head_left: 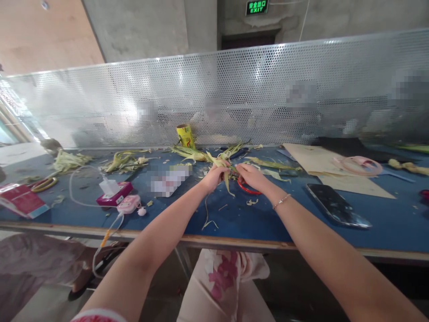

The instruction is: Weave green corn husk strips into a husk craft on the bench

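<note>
Two bare hands meet at a blue table, in front and to the right of a yellow can, closed on a pale husk. The left hand pinches its leaves while the right hand appears to grip a greener part just beside, a hold that probably steadies the piece between them. A red loop lies partly hidden by the right hand. Scraps lie left of the can and a phone well to its right, both apparently out of the fingers' way.
</note>
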Available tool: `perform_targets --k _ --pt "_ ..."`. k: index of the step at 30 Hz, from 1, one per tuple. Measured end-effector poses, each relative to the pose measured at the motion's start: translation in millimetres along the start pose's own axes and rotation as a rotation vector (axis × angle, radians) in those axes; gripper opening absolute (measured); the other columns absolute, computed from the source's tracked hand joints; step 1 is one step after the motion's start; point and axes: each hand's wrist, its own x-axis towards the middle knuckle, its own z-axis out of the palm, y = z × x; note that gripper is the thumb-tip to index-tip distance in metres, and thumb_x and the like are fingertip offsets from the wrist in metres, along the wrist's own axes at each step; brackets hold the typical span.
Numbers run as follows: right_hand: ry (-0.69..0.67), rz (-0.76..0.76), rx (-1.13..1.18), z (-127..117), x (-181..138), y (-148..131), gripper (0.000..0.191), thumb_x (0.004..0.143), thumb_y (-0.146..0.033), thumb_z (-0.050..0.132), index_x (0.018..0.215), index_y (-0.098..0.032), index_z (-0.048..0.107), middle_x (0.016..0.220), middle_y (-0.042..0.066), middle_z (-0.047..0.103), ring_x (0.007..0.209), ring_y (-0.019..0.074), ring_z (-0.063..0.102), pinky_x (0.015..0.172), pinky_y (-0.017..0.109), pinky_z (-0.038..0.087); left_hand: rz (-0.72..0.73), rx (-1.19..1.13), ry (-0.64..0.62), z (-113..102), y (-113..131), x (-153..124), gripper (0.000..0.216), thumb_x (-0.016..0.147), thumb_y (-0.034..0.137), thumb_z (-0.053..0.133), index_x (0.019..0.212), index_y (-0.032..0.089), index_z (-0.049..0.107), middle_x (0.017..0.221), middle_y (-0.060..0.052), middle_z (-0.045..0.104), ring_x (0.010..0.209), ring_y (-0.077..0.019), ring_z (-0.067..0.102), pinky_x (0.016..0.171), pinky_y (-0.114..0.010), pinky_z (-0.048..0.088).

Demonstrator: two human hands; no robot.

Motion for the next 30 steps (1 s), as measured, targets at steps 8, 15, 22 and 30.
perform_targets --k 8,15,22,30 --pt "0.119 -0.103 -0.145 0.0 6.5 6.7 0.036 0.090 -0.047 0.033 0.064 -0.024 0.045 0.055 -0.001 0.048 0.057 0.0169 0.049 0.061 0.031 0.039 0.089 0.018 -0.271 -1.3 4.0 -8.9 0.037 0.055 0.017 0.053 0.092 0.017 0.055 0.054 0.006 0.039 0.052 -0.0077 0.036 0.055 -0.025 0.027" --pt "0.211 -0.182 -0.138 2.7 12.1 19.0 0.035 0.088 -0.047 0.041 0.068 -0.021 0.053 0.074 0.004 0.052 0.069 0.0173 0.052 0.067 0.032 0.046 0.089 0.009 -0.298 6.3 6.8 -10.3 0.034 0.051 0.014 0.052 0.084 0.014 0.059 0.063 0.000 0.054 0.061 -0.0105 0.045 0.058 -0.026 0.027" --pt "0.426 -0.321 -0.125 -4.2 2.6 6.6 0.021 0.084 -0.026 0.048 0.102 -0.019 0.057 0.106 0.010 0.050 0.071 0.0156 0.056 0.072 0.038 0.053 0.191 0.065 -0.182 -0.3 1.7 0.7 0.026 0.058 0.018 0.052 0.082 0.012 0.060 0.059 0.001 0.051 0.056 -0.0091 0.038 0.054 -0.025 0.023" --pt "0.221 -0.508 0.012 -1.4 -16.6 -22.9 0.042 0.081 -0.020 0.053 0.122 -0.028 0.051 0.117 0.010 0.045 0.077 0.0151 0.056 0.058 0.030 0.053 0.201 0.086 -0.047 -7.9 -3.0 7.1 0.031 0.082 0.039 0.041 0.083 0.014 0.059 0.061 0.000 0.050 0.056 -0.0100 0.041 0.055 -0.024 0.029"
